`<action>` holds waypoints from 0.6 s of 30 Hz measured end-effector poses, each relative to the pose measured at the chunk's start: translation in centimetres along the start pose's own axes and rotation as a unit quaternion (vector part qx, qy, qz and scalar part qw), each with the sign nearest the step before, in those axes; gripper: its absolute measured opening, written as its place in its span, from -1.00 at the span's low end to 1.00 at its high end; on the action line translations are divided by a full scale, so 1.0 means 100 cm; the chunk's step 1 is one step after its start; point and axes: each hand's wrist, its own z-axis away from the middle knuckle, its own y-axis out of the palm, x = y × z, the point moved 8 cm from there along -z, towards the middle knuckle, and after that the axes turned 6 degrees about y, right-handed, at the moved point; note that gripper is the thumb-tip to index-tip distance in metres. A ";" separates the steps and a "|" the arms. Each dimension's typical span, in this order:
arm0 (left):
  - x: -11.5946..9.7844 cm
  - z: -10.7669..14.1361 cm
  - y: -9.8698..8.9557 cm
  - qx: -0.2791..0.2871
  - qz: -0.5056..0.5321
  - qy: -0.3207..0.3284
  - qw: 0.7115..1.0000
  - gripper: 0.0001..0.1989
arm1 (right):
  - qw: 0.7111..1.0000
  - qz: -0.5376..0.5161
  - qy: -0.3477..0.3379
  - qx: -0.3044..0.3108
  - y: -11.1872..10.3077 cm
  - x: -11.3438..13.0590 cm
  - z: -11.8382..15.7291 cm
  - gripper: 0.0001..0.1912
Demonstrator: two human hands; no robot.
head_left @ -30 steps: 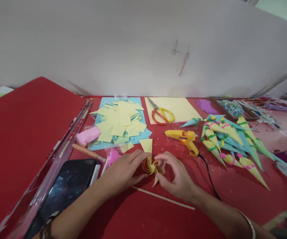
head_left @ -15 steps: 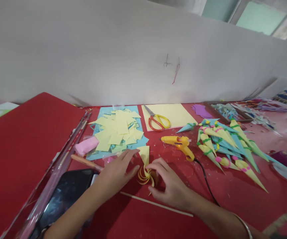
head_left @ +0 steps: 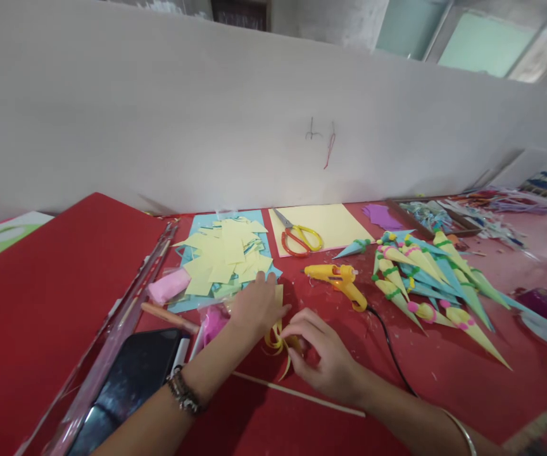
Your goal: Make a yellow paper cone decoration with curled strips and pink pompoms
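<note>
A piece of yellow paper with one end cut into curled strips (head_left: 277,335) lies on the red table in front of me. My right hand (head_left: 325,354) pinches the curled strips between thumb and fingers. My left hand (head_left: 257,308) reaches over the upper, uncut part, fingers stretched forward; it partly hides the paper. Just beyond its fingertips is a pile of yellow paper pieces (head_left: 226,250). Below both hands lies a thin pale stick (head_left: 302,394).
A yellow glue gun (head_left: 335,275), its cord running past my right forearm, lies near scissors (head_left: 302,239) on a cream sheet. Decorated paper cones (head_left: 425,272) are heaped at right. A black phone (head_left: 133,373), a wooden rod (head_left: 169,316) and pink packets (head_left: 169,286) are at left.
My left hand has moved up and right, now over the uncut part of the yellow paper. My right hand has closed its fingers at the curled strips. The view has shifted slightly.
</note>
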 end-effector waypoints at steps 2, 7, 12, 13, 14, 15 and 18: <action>0.002 -0.001 0.001 0.005 -0.005 -0.005 1.000 -0.54 | 1.000 0.001 -0.004 0.001 0.001 0.000 0.000 -0.77; 0.006 -0.002 0.002 0.002 0.006 0.013 1.000 -0.58 | 1.000 0.007 -0.005 0.003 0.001 -0.004 0.000 -0.77; 0.002 0.000 0.002 -0.027 0.044 0.058 0.997 -0.62 | 1.000 0.008 -0.009 -0.005 0.000 -0.004 0.001 -0.78; 0.002 0.000 0.001 -0.036 0.051 0.063 0.996 -0.65 | 1.000 0.007 -0.008 -0.004 0.000 -0.004 0.001 -0.78; 0.002 0.000 0.000 -0.045 0.058 0.064 0.995 -0.69 | 1.000 0.006 -0.007 -0.003 0.001 -0.004 0.001 -0.78; 0.003 -0.001 -0.001 -0.055 0.065 0.064 0.994 -0.72 | 1.000 0.006 -0.006 -0.003 0.001 -0.005 0.001 -0.78; 0.005 -0.003 -0.002 -0.080 0.099 0.082 0.989 -0.73 | 1.000 0.008 -0.003 -0.006 0.000 -0.006 0.000 -0.79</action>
